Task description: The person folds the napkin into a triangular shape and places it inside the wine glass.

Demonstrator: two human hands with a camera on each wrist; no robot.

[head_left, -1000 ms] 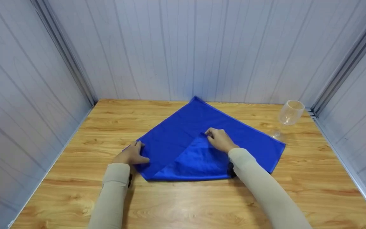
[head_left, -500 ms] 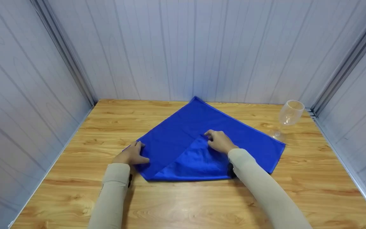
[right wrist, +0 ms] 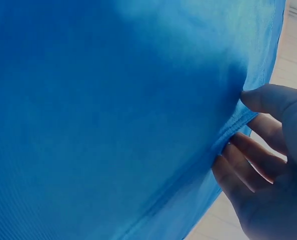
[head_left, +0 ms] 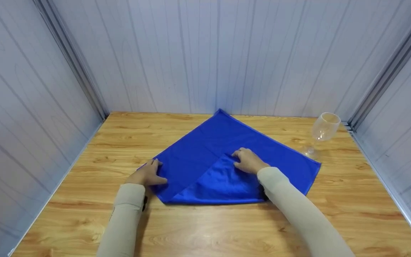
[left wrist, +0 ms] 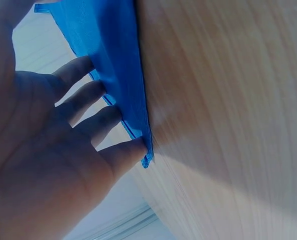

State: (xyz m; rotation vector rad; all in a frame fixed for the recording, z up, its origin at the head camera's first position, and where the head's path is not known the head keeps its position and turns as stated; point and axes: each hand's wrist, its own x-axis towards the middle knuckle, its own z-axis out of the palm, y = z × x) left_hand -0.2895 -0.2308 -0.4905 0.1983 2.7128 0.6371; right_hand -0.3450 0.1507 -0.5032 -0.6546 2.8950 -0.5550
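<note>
A blue cloth napkin (head_left: 198, 142) lies spread at an angle on the table, one point toward the back wall. Its near corner is turned up over the middle as a shinier flap (head_left: 223, 185). My right hand (head_left: 250, 161) pinches the tip of this flap; in the right wrist view the thumb (right wrist: 261, 97) lies on the near face and the fingers reach behind the hem. My left hand (head_left: 147, 174) rests on the napkin's left corner with fingers spread. In the left wrist view its fingertips (left wrist: 137, 146) touch the cloth along the edge.
A clear stemmed wine glass (head_left: 326, 126) stands upright at the back right, close to the napkin's right corner. The wood-grain table (head_left: 205, 230) is bounded by pale panel walls (head_left: 205, 57) at the back and both sides.
My right hand has drawn slightly toward me with the flap's tip, and the flap has more creases. The left hand stays where it was on the left corner.
</note>
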